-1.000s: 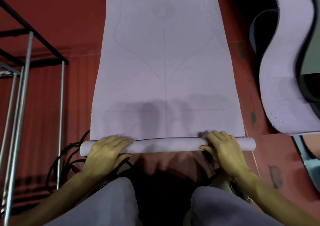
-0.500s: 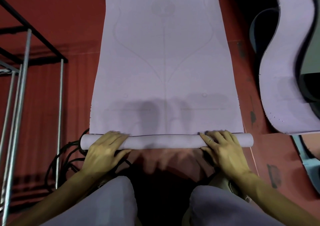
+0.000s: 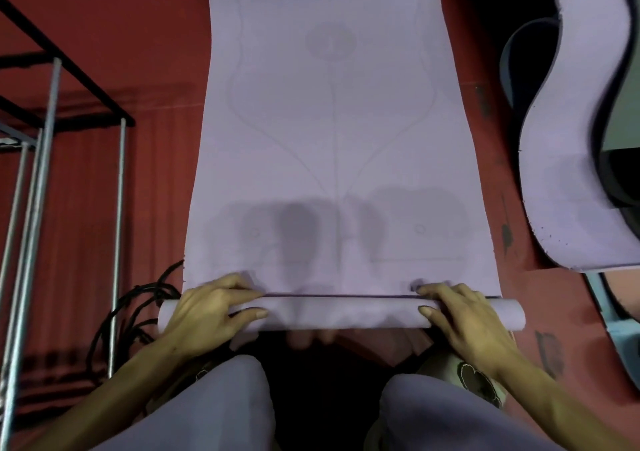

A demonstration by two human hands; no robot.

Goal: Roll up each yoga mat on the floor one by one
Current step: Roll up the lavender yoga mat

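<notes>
A lilac yoga mat (image 3: 332,146) lies flat on the red floor and stretches away from me. Its near end is wound into a thin roll (image 3: 341,314) lying crosswise just in front of my knees. My left hand (image 3: 207,315) lies over the roll's left part, fingers curled over the top and thumb along the near side. My right hand (image 3: 467,315) holds the right part the same way. The roll's two ends stick out beyond both hands. A second lilac mat (image 3: 571,180) lies wavy and half unrolled at the right.
A metal rack (image 3: 41,160) with grey posts and black bars stands at the left. Black cables (image 3: 138,312) are coiled on the floor by the roll's left end. A dark object (image 3: 623,180) sits at the right edge past the second mat. My knees fill the bottom of the view.
The roll has moved a little forward over the flat mat and grown slightly thicker. Both hands have shifted along with it, fingers reaching further over its top.
</notes>
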